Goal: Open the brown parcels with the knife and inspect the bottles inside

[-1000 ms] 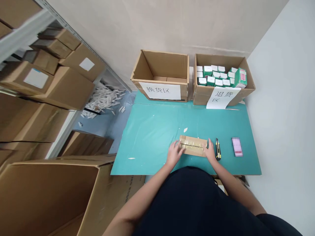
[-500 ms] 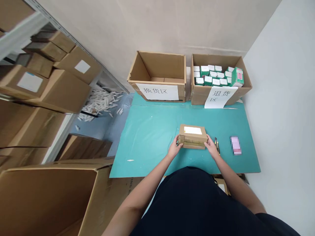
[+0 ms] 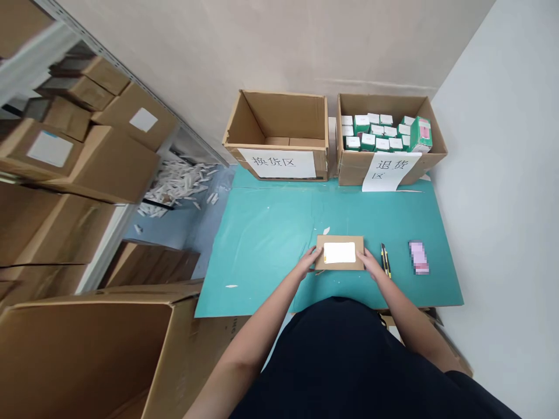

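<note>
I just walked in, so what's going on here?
A person's left hand and right hand hold a small cardboard box by its ends, white label up, at a green table. A utility knife lies beside the right hand. Farther back stand a left carton and a right carton, the latter holding green-and-white boxes.

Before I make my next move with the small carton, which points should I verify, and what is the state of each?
1. Small carton held at both ends by left hand and right hand: ok.
2. White label facing up: ok.
3. Cutter well away from the right arm: not ok; it lies close beside the wrist.
4. Cutter blade retracted: cannot tell; too small to see.
5. Carton resting on the green table top: cannot tell; its underside is hidden.
6. Packs in the right-hand open box all level: not ok; one green pack stands higher.
</note>
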`<state>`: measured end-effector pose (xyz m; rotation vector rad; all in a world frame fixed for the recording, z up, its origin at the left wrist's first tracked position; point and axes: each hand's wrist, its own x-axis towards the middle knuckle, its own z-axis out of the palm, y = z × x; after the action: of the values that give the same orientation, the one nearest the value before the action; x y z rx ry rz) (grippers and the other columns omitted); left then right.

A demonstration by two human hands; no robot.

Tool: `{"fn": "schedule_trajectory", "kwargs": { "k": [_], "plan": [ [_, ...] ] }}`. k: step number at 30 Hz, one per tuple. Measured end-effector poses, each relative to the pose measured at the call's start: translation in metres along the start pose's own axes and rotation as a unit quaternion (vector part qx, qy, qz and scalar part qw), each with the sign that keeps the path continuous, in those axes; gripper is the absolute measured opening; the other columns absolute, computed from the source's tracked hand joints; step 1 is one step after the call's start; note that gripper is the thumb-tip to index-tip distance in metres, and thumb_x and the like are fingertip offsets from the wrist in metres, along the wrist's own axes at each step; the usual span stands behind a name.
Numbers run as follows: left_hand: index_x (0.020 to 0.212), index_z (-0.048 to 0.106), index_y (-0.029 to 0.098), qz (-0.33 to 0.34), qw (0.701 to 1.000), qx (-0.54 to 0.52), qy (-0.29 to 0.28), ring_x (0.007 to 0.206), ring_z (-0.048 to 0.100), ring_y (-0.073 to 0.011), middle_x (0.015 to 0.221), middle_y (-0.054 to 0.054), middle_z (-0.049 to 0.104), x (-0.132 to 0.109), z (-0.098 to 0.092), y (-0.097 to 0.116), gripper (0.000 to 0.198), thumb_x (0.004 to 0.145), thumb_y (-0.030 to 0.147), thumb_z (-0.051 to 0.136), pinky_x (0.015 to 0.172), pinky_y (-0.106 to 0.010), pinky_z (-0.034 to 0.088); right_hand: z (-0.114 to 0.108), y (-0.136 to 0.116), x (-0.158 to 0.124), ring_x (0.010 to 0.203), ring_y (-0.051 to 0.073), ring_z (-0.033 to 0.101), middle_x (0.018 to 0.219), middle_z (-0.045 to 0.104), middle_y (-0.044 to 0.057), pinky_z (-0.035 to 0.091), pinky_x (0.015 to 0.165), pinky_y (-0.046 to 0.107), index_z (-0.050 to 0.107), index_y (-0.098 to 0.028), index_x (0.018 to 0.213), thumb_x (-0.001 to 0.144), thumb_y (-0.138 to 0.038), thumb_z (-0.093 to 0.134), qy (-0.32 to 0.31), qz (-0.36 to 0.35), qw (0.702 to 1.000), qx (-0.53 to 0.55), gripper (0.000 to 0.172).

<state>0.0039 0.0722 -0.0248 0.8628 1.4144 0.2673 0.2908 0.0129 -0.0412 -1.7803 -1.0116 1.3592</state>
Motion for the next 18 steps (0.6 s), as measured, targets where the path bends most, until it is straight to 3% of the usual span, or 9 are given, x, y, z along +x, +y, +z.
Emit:
{"fn": "schedule_trajectory", "kwargs": {
  "k": [3,6,9,15,18],
  "plan": [
    [0.151,0.041,0.028,0.034,0.999,-0.002,-0.042,0.115,0.07,-0.0284,0.14,-0.014,0.064,0.007,0.004,0.01,0.07,0.091,0.062,0.057,0.089,-0.044,0.059,-0.004,-0.011,0.007,0.112,0.03,0.071,0.127,0.073,0.009,0.06,0.092,0.049,0.056,-0.027,0.142,0.085,-0.054,0.066,-0.05,0.049,0.995,0.069,0.064],
    [0.152,0.037,0.024,0.124,0.99,-0.041,-0.05,0.12,0.067,-0.0276,0.137,-0.014,0.066,0.011,0.007,0.006,0.079,0.086,0.055,0.068,0.1,-0.044,0.055,-0.01,-0.015,0.008,0.13,0.03,0.06,0.145,0.061,0.01,0.048,0.11,0.049,0.047,-0.025,0.15,0.077,-0.056,0.074,-0.05,0.003,0.991,0.123,0.084],
    [0.153,0.032,0.023,0.167,0.982,-0.082,-0.044,0.124,0.064,-0.0292,0.139,-0.016,0.064,0.011,0.01,-0.004,0.092,0.078,0.046,0.08,0.105,-0.047,0.052,-0.016,-0.011,0.005,0.142,0.029,0.048,0.156,0.05,0.01,0.037,0.12,0.048,0.038,-0.026,0.155,0.073,-0.056,0.079,-0.044,-0.043,0.986,0.157,0.096],
    [0.15,0.033,0.024,0.181,0.983,-0.025,0.005,0.137,0.053,-0.0322,0.149,-0.017,0.054,-0.008,0.02,-0.041,0.097,0.068,0.03,0.086,0.107,-0.049,0.05,-0.021,0.025,-0.019,0.146,0.034,0.041,0.161,0.04,0.016,0.035,0.119,0.053,0.027,-0.024,0.159,0.059,-0.055,0.087,-0.038,-0.01,0.989,0.142,0.12],
    [0.147,0.037,0.022,0.182,0.983,0.015,0.011,0.135,0.054,-0.0322,0.148,-0.016,0.054,-0.023,0.027,-0.057,0.093,0.068,0.031,0.085,0.108,-0.049,0.048,-0.02,0.045,-0.039,0.144,0.035,0.045,0.16,0.041,0.016,0.037,0.117,0.057,0.024,-0.026,0.159,0.06,-0.054,0.084,-0.021,0.006,0.993,0.113,0.119]
  ]
}}
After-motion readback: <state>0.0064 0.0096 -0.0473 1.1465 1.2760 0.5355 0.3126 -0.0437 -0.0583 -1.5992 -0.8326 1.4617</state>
